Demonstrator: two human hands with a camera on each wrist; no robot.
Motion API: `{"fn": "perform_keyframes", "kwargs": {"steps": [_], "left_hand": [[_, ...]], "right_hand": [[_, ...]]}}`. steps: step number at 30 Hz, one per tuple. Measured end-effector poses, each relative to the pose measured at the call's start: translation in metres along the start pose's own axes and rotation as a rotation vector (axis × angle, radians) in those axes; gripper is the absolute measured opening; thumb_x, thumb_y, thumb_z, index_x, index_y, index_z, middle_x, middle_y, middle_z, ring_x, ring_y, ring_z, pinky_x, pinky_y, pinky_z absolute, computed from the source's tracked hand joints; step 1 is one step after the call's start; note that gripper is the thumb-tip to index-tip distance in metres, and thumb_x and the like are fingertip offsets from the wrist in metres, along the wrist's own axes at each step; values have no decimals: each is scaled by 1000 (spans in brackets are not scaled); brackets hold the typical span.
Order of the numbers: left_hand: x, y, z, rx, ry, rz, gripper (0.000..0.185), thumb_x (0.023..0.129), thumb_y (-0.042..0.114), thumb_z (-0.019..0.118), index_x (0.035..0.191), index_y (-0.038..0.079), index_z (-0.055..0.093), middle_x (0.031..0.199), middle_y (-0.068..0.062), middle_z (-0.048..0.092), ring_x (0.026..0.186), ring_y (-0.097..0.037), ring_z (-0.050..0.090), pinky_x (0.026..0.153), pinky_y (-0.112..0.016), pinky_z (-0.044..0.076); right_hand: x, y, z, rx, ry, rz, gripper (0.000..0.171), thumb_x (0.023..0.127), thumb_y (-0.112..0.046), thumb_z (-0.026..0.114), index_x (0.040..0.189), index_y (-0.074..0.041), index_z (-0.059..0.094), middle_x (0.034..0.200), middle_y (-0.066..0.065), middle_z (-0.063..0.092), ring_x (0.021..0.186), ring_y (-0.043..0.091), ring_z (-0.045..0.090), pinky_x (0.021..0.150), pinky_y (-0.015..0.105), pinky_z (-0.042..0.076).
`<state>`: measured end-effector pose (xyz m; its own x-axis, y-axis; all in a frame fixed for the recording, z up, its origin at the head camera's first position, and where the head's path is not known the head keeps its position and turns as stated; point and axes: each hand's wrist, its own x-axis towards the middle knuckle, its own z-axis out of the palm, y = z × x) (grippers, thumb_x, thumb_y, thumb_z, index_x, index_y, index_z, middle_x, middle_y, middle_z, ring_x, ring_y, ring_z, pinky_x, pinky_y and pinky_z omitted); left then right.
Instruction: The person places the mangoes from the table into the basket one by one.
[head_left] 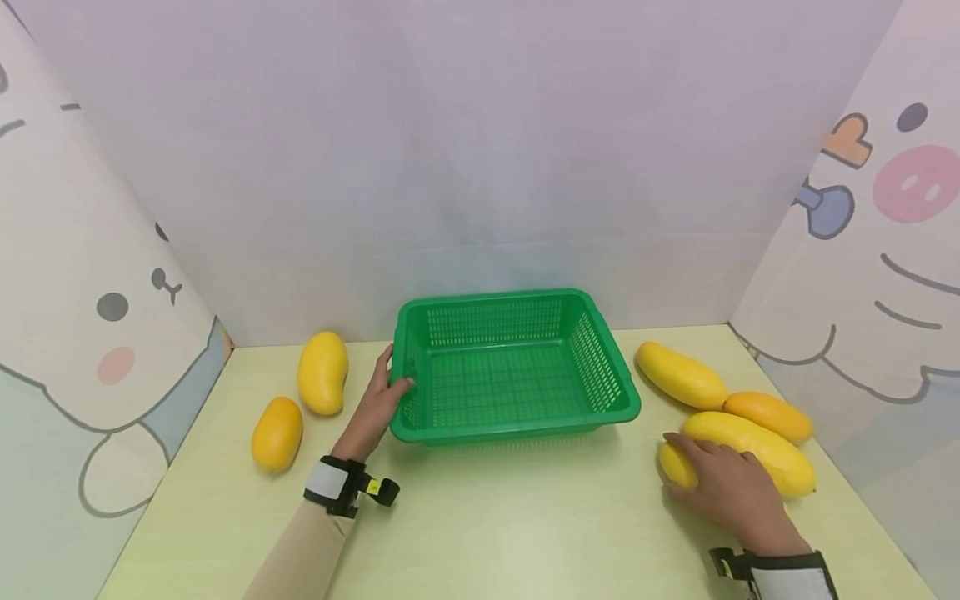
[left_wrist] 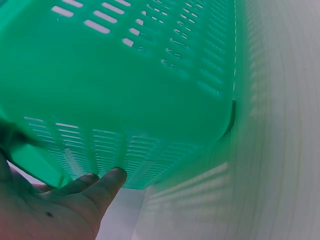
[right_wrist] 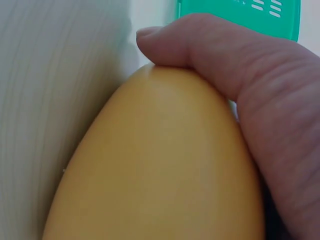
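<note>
Five yellow mangoes are spread over the pale green desk (head_left: 495, 517), with a green slotted basket (head_left: 517, 367) set at the centre. The basket's left rim, at about 9 o'clock, is gripped by the left hand (head_left: 375, 408): its thumb is hooked over the rim into the basket, while the fingers (left_wrist: 107, 182) are curled under the outer wall, as seen from the left wrist. At roughly 4 o'clock from the basket, the nearest mango (head_left: 750, 450) is covered at its near end by the right hand (head_left: 731, 492), whose fingers are wrapped down over the fruit; in the right wrist view the thumb (right_wrist: 200, 45) is pressed against the mango's skin. Just beyond it, an orange-toned mango (head_left: 768, 414) and a long yellow mango (head_left: 681, 375) are laid touching one another at 3 o'clock. At 9 o'clock, well apart from the basket, a large mango (head_left: 322, 372) and a smaller mango (head_left: 277, 433) are placed near each other.
</note>
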<state>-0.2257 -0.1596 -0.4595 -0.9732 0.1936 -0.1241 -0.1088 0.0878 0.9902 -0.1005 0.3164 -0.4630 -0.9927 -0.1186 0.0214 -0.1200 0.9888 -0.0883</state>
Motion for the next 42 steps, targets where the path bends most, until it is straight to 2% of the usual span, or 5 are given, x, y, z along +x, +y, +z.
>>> {"fn": "perform_keyframes", "kwargs": {"steps": [10, 24, 28, 34, 42], "left_hand": [[0, 0, 1, 7, 7, 9, 74, 106, 16, 43, 164, 24, -2, 163, -18, 25, 142, -32, 35, 115, -55, 26], [2, -1, -1, -7, 3, -1, 73, 106, 15, 43, 164, 24, -2, 161, -19, 27, 139, -35, 36, 113, -54, 27], [0, 0, 0, -7, 2, -7, 73, 106, 16, 43, 164, 25, -2, 161, -19, 27, 139, -34, 37, 114, -55, 26], [-1, 1, 0, -6, 0, -8, 74, 107, 17, 43, 163, 24, -4, 163, -19, 24, 141, -33, 34, 115, -56, 23], [0, -1, -1, -7, 7, 13, 73, 106, 15, 44, 164, 23, 0, 159, -20, 31, 139, -33, 37, 114, -54, 27]], "right_hand": [[2, -2, -2, 13, -6, -5, 68, 78, -43, 82, 135, -11, 63, 119, 21, 68, 103, 46, 61, 87, 68, 40], [2, 0, -23, -1, 48, -15, 69, 78, -40, 81, 138, -12, 60, 109, 19, 68, 93, 42, 62, 78, 60, 44], [2, -4, -31, 3, 81, -15, 70, 79, -42, 81, 138, -12, 59, 108, 20, 68, 93, 41, 61, 76, 59, 44], [3, -13, -44, 5, 178, -48, 71, 78, -42, 82, 138, -12, 59, 114, 22, 66, 99, 43, 61, 81, 61, 42], [2, -24, -53, 19, 247, -102, 69, 79, -40, 82, 139, -16, 58, 116, 21, 67, 101, 43, 60, 82, 58, 41]]}}
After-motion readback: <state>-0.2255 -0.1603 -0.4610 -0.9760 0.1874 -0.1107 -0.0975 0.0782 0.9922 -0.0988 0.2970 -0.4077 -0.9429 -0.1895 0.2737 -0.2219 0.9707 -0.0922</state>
